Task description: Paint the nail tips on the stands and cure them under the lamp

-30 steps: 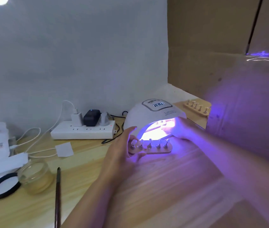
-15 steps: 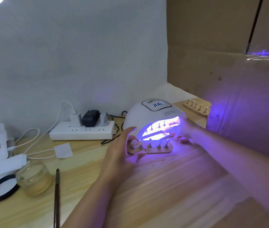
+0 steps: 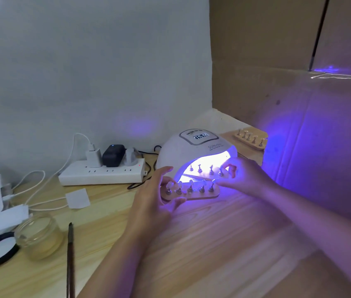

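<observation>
Left hand [image 3: 155, 203] grips a wooden nail-tip stand [image 3: 191, 193] by its left end, thumb under, fingers curled over the top, right at the mouth of the lit UV lamp [image 3: 193, 151]. Right hand [image 3: 243, 179] w/ fingers bent touches the stand's right end. A 2nd stand [image 3: 204, 172] sits inside the lamp, just beyond the fingertips. Brush [image 3: 70, 254] lies well left of the hands.

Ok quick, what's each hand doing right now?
Left hand: holds the near wooden stand by its left end.
Right hand: fingers at the stands by the lamp mouth; grip unclear.
</observation>
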Demonstrator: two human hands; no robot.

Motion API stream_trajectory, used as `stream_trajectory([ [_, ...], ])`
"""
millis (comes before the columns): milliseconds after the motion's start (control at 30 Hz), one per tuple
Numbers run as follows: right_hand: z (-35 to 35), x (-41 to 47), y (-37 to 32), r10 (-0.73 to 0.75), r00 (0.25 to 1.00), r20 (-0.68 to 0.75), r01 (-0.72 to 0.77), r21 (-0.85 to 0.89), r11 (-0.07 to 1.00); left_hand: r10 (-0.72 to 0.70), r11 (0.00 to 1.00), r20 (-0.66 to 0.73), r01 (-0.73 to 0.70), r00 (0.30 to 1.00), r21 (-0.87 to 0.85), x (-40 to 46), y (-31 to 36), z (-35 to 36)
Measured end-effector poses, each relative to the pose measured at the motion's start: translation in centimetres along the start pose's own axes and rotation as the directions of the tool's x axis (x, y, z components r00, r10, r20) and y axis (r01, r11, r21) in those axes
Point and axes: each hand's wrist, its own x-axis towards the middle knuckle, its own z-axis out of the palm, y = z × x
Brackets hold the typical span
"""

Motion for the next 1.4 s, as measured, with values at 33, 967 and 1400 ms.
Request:
stream_trajectory([
  [33, -0.2, -0.8, 0.4, 0.003, 0.999, -0.047, -0.004, -0.019, 1.000, -0.001, 1.000, -0.004, 0.001, 1.000, -0.001, 0.0, 0.0, 0.0],
  [967, 1.5, -0.4, 0.2, 0.501, 0.720, -0.481, -0.660, -0.250, 0.708, -0.042, 0.998, -0.058, 0.045, 0.997, 0.050, -0.4, 0.6, -0.3],
  [1400, -0.5, -1.3, 1.9, 0.271, 0.921, -0.281, -0.348, -0.276, 0.896, -0.099, 0.995, -0.046, 0.100, 0.994, 0.011, -0.5, 1.0, -0.4],
])
